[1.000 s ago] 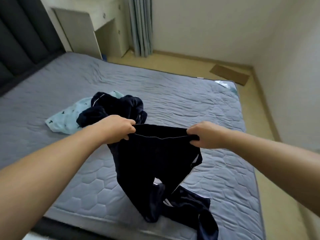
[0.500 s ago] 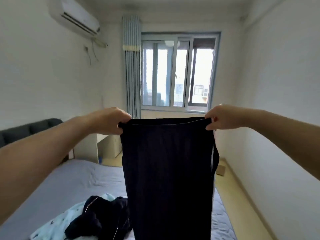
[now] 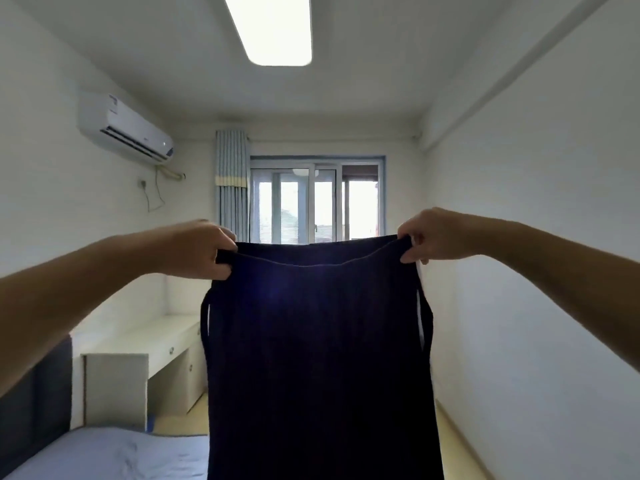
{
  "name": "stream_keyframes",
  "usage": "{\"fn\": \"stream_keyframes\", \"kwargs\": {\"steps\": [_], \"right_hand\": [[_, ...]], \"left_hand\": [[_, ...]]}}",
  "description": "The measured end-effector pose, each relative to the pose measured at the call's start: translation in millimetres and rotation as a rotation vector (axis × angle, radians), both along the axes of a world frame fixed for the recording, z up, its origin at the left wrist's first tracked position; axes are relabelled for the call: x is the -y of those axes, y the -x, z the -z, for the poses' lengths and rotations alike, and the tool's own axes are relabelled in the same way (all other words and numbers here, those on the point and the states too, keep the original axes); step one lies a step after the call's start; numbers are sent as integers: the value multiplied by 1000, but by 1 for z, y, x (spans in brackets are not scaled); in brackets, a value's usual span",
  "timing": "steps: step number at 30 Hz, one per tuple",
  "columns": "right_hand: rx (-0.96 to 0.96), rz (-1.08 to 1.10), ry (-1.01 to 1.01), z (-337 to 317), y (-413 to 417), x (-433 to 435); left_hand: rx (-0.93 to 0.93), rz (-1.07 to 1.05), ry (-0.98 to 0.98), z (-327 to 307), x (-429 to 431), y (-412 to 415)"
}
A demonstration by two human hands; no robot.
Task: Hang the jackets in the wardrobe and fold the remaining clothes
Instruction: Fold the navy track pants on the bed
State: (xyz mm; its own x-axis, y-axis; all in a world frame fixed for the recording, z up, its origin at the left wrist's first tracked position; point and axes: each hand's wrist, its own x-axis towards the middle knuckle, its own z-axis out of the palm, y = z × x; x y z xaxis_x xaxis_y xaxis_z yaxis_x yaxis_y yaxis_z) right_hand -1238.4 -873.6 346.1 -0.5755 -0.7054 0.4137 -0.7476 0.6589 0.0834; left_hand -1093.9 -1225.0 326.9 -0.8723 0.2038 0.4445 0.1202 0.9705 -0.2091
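A dark navy pair of trousers (image 3: pixel 318 358) hangs straight down in front of me, held up by its waistband at chest height. My left hand (image 3: pixel 194 249) grips the left end of the waistband. My right hand (image 3: pixel 433 233) pinches the right end, and the band is stretched wide between the two. The lower legs of the trousers run out of the bottom of the view. The other clothes on the bed are out of sight.
A grey quilted bed (image 3: pixel 104 455) with a dark headboard (image 3: pixel 31 403) lies at lower left. A white desk (image 3: pixel 138 344) stands beyond it, under an air conditioner (image 3: pixel 121 129). A window (image 3: pixel 315 202) and curtain (image 3: pixel 231 181) fill the far wall. A bare wall runs along the right.
Both hands lifted the trousers off the bed and raised them up in front of me. My view tilted upward, so the pile of clothes left the frame. The waistband is stretched wider.
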Motion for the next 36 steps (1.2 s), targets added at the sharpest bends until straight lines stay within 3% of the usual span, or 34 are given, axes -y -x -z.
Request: {"fn": "stream_keyframes", "kwargs": {"steps": [5, 8, 11, 16, 19, 25, 34, 36], "right_hand": [[276, 22, 8, 21, 7, 2], [518, -132, 402, 38, 9, 1], [695, -170, 733, 63, 12, 6], [985, -8, 1087, 133, 11, 34], [1068, -23, 1211, 178, -7, 53], [941, -69, 1227, 244, -38, 82], [614, -39, 878, 281, -49, 112], [570, -65, 818, 286, -52, 111]], "left_hand": [[110, -95, -123, 8, -8, 12], [5, 34, -547, 18, -8, 17], [35, 158, -1001, 38, -10, 20], [-88, 1, -1521, 105, -25, 43], [-116, 17, -1715, 156, -51, 44], [-96, 44, -1718, 223, -90, 34], [-198, 29, -1501, 259, -115, 30], [-111, 61, -1464, 264, -111, 27]]}}
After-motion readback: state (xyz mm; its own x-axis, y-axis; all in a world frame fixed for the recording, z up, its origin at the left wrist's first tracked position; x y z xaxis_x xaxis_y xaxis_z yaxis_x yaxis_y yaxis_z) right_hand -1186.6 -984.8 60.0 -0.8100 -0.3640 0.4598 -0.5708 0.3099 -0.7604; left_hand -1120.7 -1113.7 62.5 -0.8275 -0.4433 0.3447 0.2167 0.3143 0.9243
